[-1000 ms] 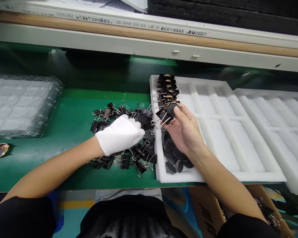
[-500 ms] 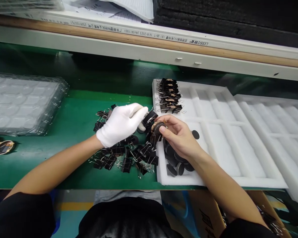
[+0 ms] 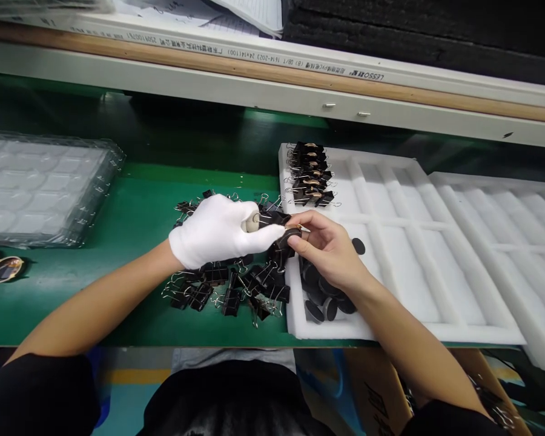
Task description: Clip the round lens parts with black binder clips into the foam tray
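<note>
My left hand (image 3: 220,230), in a white glove, is closed round the wire handles of a black binder clip (image 3: 275,217). Its thumb reaches to the edge of a dark round disc (image 3: 292,235). My bare right hand (image 3: 329,248) pinches that disc, which shows a bit of gold colour at its rim. Another black clip hangs under the disc; whether it grips the rim is hard to tell. Beneath both hands, a pile of black binder clips (image 3: 231,300) is spread on the green table (image 3: 136,309).
A white foam tray (image 3: 436,224) holds a row of clipped pieces (image 3: 311,175) at its far left and loose dark discs (image 3: 329,309) in its near compartment. A second foam tray (image 3: 504,248) lies right. Clear plastic trays (image 3: 40,194) and sunglasses (image 3: 4,269) sit left.
My left thumb has come forward and down onto the disc's edge. The binder clip in that hand has turned flatter and moved close to the disc. My right hand has barely shifted.
</note>
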